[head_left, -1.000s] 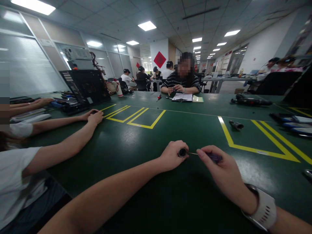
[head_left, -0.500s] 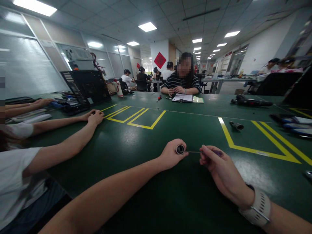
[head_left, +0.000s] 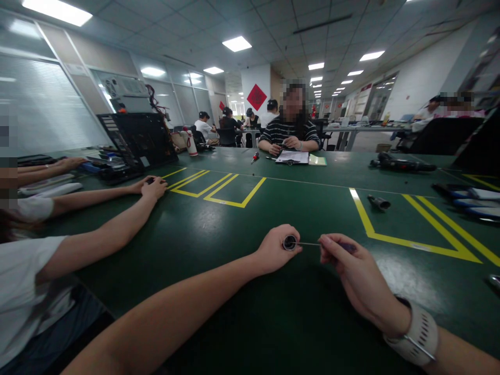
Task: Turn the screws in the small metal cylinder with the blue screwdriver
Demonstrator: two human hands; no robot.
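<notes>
Closed around a short round metal-rimmed part (head_left: 289, 242), my left hand (head_left: 273, 251) keeps its dark hollow end facing me. My right hand (head_left: 347, 268) grips a screwdriver (head_left: 308, 244) by its dark purplish handle, mostly covered by the fingers. The thin shaft points left, with its tip at the part's open mouth. Whether the tip touches the inner wall, I cannot tell. Both hands are above the green table (head_left: 297, 323). A similar dark fitting with a round open end (head_left: 378, 202) lies inside the yellow taped area to the right.
At left, a co-worker's hands (head_left: 154, 188) hold a small dark thing. Across the table a person sits behind a clipboard (head_left: 291, 157). A red-handled tool (head_left: 255, 157), a black power tool (head_left: 402, 161) and blue-edged items (head_left: 472, 200) lie on the table.
The screwdriver tip has shifted slightly left, from beside my left fingertips to the part's open mouth. The hands of the person opposite have changed position slightly.
</notes>
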